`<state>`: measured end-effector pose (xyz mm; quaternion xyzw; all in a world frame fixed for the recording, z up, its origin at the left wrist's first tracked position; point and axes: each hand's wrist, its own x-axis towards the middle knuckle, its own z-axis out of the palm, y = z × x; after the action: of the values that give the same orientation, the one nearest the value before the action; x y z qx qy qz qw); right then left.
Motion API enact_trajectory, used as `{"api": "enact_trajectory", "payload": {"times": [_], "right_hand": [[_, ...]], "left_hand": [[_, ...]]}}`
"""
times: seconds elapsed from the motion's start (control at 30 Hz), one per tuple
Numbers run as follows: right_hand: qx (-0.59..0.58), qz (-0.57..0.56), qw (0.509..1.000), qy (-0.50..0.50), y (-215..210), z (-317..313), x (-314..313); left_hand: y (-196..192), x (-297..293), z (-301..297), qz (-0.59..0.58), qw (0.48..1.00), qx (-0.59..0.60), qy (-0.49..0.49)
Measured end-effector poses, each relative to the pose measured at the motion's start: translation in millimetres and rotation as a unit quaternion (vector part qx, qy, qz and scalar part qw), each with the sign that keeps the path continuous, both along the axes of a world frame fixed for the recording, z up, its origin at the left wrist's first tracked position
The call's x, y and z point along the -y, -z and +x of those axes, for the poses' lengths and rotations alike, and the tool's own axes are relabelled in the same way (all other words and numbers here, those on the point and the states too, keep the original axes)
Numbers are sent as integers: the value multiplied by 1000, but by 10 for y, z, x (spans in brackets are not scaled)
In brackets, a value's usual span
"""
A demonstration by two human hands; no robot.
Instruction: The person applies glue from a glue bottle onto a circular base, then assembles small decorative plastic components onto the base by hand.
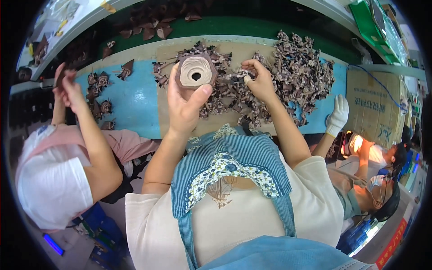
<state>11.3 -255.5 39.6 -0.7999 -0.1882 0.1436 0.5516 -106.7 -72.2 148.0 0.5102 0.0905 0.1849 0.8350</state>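
My left hand (186, 105) grips a brown hexagonal hollow base (197, 74), its pale inside and the dark hole in its middle facing up. Thumb and fingers hold it by its sides, above the table. To its right, my right hand (259, 82) has its fingers curled together at the edge of a heap of small brown and grey figurines (299, 74). A small greyish piece shows by its fingertips, too small to make out. More figurines (220, 96) lie between and below my two hands.
Brown cardboard and a blue mat (139, 96) cover the table. A co-worker's hands (67, 87) hold a brown piece at the left; a gloved hand (338, 116) is at the right. A cardboard box (371, 105) stands right. Behind, a green belt (216, 28) carries brown pieces.
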Motion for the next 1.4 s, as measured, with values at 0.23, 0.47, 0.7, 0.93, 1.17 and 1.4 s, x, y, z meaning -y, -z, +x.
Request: {"api": "enact_trajectory", "payload": {"times": [0.23,0.47,0.7,0.93,1.17,1.4], "right_hand": [[28,127,991,-29,-403,-196,-16],[-62,203,977,18,-81,-237,-105],[-25,-4,1000,9,247,-227,-149],[194,-184,958,-107,580,-106,-125],[95,-242,965,-31,861,80,-211],[-170,55,983,-28,193,115,38]], "left_hand": [[116,63,43,7,997,-69,32],[260,10,67,4,995,-97,15],[323,-97,-43,4,996,-90,-3],[251,-180,-128,23,996,-89,-8],[255,-107,-133,26,996,-84,7],[194,6,-132,12,993,-115,25]]}}
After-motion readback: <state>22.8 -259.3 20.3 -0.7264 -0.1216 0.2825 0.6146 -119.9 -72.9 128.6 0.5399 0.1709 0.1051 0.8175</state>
